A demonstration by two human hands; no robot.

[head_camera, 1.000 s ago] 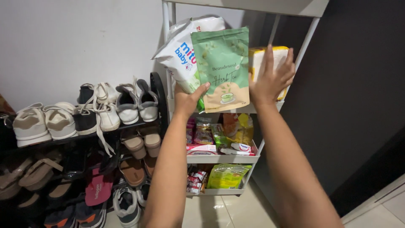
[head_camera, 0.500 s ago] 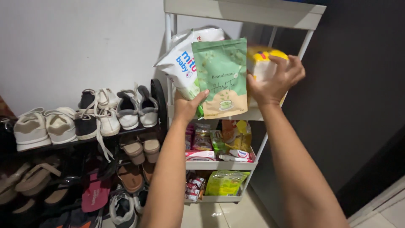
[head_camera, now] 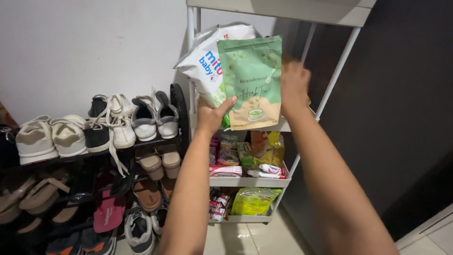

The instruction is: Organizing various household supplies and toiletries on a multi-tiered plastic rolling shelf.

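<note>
On the upper shelf of the white rack (head_camera: 276, 126), the left hand (head_camera: 211, 114) grips the lower left corner of an upright green pouch (head_camera: 253, 80), thumb across its front. A white bag with blue print (head_camera: 204, 63) leans just behind the pouch. The right hand (head_camera: 294, 85) reaches behind the pouch's right edge; it is blurred, so I cannot tell how its fingers are set. Below, the middle shelf holds packed snack packets (head_camera: 245, 153), and the bottom shelf holds a green bag (head_camera: 254, 200). Left of the rack, shoes (head_camera: 94, 132) fill a dark shoe rack (head_camera: 178, 106).
</note>
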